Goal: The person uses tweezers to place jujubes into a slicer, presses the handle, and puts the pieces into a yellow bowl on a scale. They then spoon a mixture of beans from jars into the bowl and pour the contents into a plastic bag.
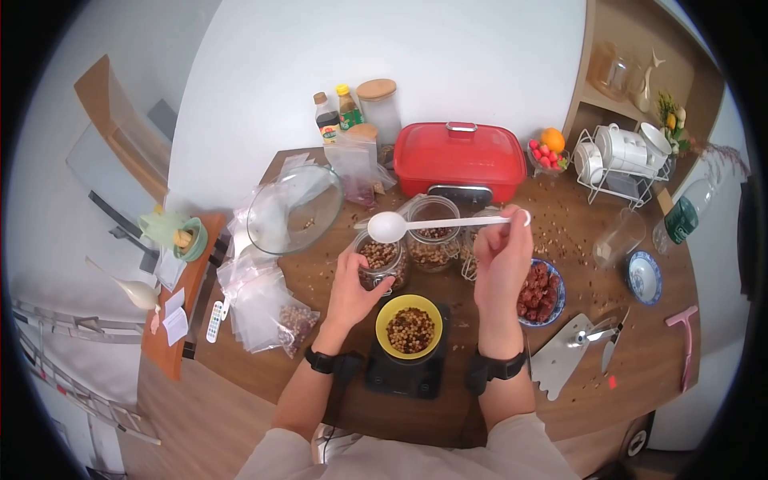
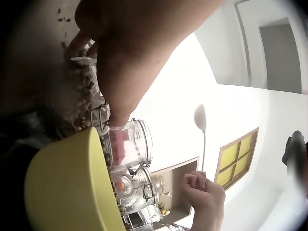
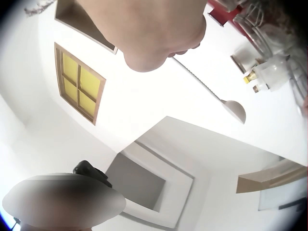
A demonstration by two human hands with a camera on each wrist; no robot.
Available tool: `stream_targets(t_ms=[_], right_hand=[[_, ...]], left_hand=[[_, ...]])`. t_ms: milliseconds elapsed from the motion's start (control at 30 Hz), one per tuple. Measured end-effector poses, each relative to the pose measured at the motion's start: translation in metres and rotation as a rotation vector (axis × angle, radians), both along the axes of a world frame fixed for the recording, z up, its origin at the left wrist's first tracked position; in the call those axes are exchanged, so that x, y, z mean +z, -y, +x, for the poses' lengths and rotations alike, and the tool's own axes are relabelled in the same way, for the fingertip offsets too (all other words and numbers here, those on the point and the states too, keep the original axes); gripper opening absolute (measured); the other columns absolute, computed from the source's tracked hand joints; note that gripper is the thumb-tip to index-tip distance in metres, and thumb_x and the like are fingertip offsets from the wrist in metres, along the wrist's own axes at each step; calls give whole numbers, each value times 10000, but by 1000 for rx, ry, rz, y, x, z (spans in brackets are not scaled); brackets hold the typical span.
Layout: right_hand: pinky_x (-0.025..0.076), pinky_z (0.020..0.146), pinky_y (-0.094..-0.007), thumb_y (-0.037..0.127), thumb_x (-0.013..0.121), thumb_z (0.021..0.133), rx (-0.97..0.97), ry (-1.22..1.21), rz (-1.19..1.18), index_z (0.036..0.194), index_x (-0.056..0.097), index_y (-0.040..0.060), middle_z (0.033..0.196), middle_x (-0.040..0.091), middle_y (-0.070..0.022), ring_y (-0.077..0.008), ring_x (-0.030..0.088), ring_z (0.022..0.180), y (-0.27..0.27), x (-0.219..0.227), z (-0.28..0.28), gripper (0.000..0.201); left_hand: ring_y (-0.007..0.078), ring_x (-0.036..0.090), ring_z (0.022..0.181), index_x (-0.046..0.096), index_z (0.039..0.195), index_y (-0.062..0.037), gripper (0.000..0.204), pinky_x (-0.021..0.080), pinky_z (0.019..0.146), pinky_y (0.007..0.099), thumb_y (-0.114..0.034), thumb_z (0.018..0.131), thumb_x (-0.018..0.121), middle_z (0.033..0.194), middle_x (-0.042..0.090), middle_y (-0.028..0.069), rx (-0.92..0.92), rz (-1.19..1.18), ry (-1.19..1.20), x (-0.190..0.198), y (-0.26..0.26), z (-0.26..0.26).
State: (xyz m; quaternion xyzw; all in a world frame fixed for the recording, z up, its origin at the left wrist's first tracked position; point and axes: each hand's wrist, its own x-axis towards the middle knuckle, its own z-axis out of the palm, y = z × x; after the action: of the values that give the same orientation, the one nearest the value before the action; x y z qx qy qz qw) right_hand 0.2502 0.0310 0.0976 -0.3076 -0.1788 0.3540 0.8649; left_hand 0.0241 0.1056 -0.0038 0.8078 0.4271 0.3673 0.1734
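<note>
My right hand [image 1: 502, 260] pinches the handle end of a long white spoon [image 1: 386, 227], raised above the jars with its bowl toward the left. In the right wrist view the spoon [image 3: 234, 110] stands out against the white wall. My left hand [image 1: 352, 288] grips a clip-top glass jar [image 1: 379, 256] of mixed brown and pale grains, its thumb and fingers on either side. Just in front of the jar, a yellow bowl [image 1: 409, 301] holds similar grains on a black kitchen scale [image 1: 404, 382]. A second glass jar [image 1: 434, 254], part full, stands right of the first.
Behind the jars sits a red lidded cooker [image 1: 460, 156]. A glass bowl [image 1: 296, 210] and plastic bags [image 1: 254, 300] lie left. On the right are a patterned plate of dark red pieces [image 1: 539, 294], a white board [image 1: 560, 356] and a knife [image 1: 612, 344]. Loose grains scatter the table.
</note>
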Motion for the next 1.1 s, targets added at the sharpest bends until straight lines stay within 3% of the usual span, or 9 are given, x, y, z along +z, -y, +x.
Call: stream_targets(t_ms=[67,167,367,467,567,667,767,867,1100], right_hand=[[206,469,-231,337,366,1111,40,132,-52,994,497,92,637,324,44,-46,274,511,-4,-3,-10,301],[231,475,-197,301,364,1111,135,372,-98,998,518,78,666,398,44,-25,326,536,-6,-9,-17,293],[301,571,-215,224,411,1099,277,766,-106,1016,547,52,718,432,42,-40,373,644,-13,-20,-32,234],[333,599,-241,196,421,1091,371,848,-174,1048,554,37,726,447,16,-65,400,666,-16,-26,-32,211],[350,606,-249,185,416,1089,401,894,-215,1060,560,35,732,464,4,-75,415,669,-18,-29,-36,210],[359,604,-248,195,402,1092,384,928,-234,1076,561,38,739,476,-1,-77,423,661,-22,-34,-36,224],[361,592,-242,220,388,1098,387,900,-278,1092,559,42,748,489,-5,-75,433,650,-24,-37,-37,247],[360,576,-240,240,378,1102,395,918,-326,1104,554,47,756,501,-7,-72,438,636,-24,-36,-39,262],[345,552,-235,264,354,1110,422,965,-372,1034,539,34,716,501,0,-63,416,600,-26,-40,-44,306]], left_hand=[[345,553,1051,437,984,-62,486,477,866,416,-192,774,856,1187,522,170,30,-58,-44,12,5,-3],[437,533,1211,468,1059,-43,522,497,942,464,-219,768,863,1425,455,238,62,-164,-106,19,13,-11],[325,541,1244,405,1265,-49,557,571,867,392,-129,861,779,1422,473,189,7,-371,292,2,20,-31],[187,610,1089,490,1190,-42,400,561,715,291,-86,888,747,1302,557,145,36,-302,351,-13,16,-43],[90,608,773,585,994,-34,174,480,595,237,-85,906,727,979,654,65,7,-237,280,-35,6,-61],[50,495,551,593,798,-30,175,396,526,229,-87,923,703,685,602,-15,50,-468,334,-48,5,-70],[63,465,508,578,761,-24,229,392,500,248,-117,925,706,568,535,-6,30,-449,264,-41,8,-66],[16,402,556,554,762,-25,234,325,494,224,-98,929,701,608,495,-43,34,-416,153,-29,14,-60],[35,401,533,554,761,-17,230,326,483,236,-90,913,711,579,481,-20,22,-434,105,-28,16,-59]])
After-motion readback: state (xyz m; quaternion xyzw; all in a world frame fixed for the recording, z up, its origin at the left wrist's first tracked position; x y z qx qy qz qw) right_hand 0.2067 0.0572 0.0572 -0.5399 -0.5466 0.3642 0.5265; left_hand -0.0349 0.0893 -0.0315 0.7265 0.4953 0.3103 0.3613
